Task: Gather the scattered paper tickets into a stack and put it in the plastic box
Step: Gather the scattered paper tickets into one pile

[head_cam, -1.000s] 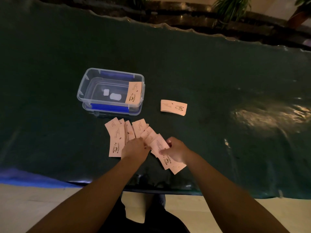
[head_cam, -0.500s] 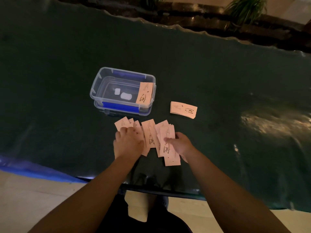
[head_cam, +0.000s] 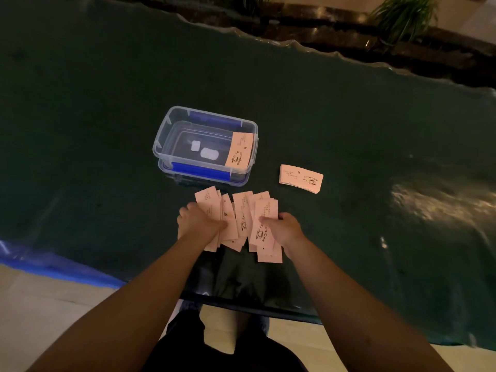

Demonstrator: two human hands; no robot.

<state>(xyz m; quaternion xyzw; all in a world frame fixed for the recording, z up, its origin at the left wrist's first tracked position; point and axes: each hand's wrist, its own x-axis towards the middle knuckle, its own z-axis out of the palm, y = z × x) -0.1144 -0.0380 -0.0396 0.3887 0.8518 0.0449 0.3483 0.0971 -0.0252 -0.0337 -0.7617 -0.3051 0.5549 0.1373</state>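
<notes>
Several pink paper tickets (head_cam: 243, 213) lie fanned and overlapping on the dark green table, just in front of a clear plastic box (head_cam: 161, 146) with blue clips. My left hand (head_cam: 197, 220) presses flat on the left part of the fan. My right hand (head_cam: 284, 228) holds the right part, thumb on top of the tickets. One ticket (head_cam: 239, 150) leans against the box's right inner wall. A small neat stack of tickets (head_cam: 300, 178) lies apart, to the right of the box.
The table's near edge (head_cam: 241, 304) runs just below my hands, with a blue strip (head_cam: 53, 267) at the lower left. A bright reflection (head_cam: 434, 200) lies on the right of the table. Plants (head_cam: 397, 17) stand beyond the far edge.
The spread tickets have been pushed closer together and turned more parallel. My right hand shifted from the fan's lower edge to its right side; my left hand now covers the left tickets.
</notes>
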